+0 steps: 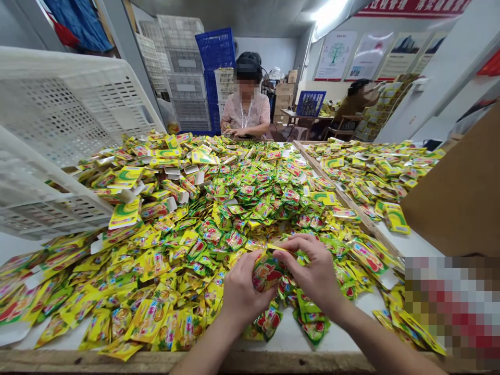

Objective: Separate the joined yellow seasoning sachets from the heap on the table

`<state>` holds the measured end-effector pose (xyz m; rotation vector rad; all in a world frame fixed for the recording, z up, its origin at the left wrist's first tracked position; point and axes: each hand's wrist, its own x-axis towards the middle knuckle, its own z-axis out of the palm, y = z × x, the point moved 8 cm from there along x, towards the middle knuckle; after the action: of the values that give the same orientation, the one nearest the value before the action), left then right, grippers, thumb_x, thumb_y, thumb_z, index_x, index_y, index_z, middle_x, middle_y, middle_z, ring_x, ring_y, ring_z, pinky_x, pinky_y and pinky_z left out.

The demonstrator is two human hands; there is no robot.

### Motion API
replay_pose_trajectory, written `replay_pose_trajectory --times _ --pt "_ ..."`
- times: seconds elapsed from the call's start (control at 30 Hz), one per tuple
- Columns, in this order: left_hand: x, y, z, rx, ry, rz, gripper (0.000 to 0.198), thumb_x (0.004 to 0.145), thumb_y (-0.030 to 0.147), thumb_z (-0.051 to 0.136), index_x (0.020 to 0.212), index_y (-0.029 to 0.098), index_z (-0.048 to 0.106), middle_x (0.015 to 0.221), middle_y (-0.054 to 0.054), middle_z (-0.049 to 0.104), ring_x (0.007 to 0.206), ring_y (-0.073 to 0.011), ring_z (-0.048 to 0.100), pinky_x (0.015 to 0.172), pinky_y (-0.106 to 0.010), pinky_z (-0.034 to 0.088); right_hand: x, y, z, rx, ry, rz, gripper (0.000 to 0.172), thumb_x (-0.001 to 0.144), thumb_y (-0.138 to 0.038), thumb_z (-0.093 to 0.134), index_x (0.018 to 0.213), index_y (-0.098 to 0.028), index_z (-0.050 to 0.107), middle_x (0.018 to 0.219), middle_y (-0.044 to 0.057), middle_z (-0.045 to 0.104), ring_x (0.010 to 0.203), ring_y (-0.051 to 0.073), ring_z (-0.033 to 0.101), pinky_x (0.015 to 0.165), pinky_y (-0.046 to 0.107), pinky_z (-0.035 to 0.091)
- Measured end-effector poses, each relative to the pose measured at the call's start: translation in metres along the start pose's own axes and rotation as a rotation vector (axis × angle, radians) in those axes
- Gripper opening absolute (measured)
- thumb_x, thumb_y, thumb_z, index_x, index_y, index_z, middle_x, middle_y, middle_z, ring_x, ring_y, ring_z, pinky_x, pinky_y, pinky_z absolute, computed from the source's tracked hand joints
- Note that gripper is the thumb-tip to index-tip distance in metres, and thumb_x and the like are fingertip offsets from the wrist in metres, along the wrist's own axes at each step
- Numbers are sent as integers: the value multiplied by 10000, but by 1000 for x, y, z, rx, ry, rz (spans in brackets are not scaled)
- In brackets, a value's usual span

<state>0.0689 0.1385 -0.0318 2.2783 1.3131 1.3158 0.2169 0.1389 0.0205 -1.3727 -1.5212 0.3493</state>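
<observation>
**Held item:** one green-and-red foil sachet (266, 272), lying tilted between both hands just above the white work table (336, 336). Its long axis is running from lower left to upper right, with a thin yellow edge at the upper end.

**Left hand (247, 285):** fingers closed, gripping the sachet's lower left side.

**Right hand (309, 271):** fingers closed, fingertips (282, 254) pinching the sachet's upper edge.

**Surroundings:** a heap of yellow-and-green sachets (195, 224) is covering most of the table and lying directly beneath both hands. A wooden rail (347, 208) is separating it from a second heap of sachets (371, 177). White perforated plastic crates (66, 114) are leaning over the heap's left side, and a brown cardboard flap (449, 192) is standing at right.

**Others:** a co-worker (247, 109) is working at the far table edge, hands (234, 130) close together. A second person (353, 99) is sitting at a table behind.
</observation>
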Motion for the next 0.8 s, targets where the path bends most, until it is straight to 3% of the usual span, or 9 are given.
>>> replay_pose_trajectory --times 0.1,0.17,0.4,0.57,0.73,0.8 --pt "0 -1 -1 -44 3 -43 455 736 374 663 1122 210 487 961 -70 668 855 -223 659 711 -320 535 4 -10 -1 -145 -135 -103 152 783 -399 652 839 -297 750 833 60 724 900 279 606 832 447 405" --pt "0 -2 0 -43 -3 -54 458 729 372 667 1117 208 486 958 -72 668 851 -226 659 708 -323 536 3 -9 1 -134 -208 -94 158 811 -351 616 898 -304 740 899 56 729 942 273 609 840 435 411" --pt "-1 -5 0 -49 17 -93 457 716 376 669 1097 204 483 950 -65 675 832 -218 671 705 -317 545 -10 -5 20 -41 -273 -64 163 846 -272 541 927 -257 681 950 59 722 1015 268 603 875 434 412" --pt "-1 -3 1 -40 6 -63 405 765 421 592 1086 197 487 923 -71 674 807 -219 672 680 -317 546 -17 -11 29 -92 -486 -125 118 776 -249 630 879 -255 688 961 63 720 1041 297 587 930 514 357" --pt "1 2 1 32 20 9 386 763 330 590 1107 191 484 933 -76 671 823 -219 666 683 -307 539 -11 -6 21 -107 -372 -89 153 745 -232 675 888 -278 704 965 58 718 1107 316 548 941 524 338" --pt "1 3 4 71 -4 33 363 755 308 587 1088 194 498 910 -69 673 793 -220 665 655 -305 534 -14 -4 29 -147 -418 -88 88 770 -237 648 830 -270 704 894 47 711 1036 297 571 944 525 325"
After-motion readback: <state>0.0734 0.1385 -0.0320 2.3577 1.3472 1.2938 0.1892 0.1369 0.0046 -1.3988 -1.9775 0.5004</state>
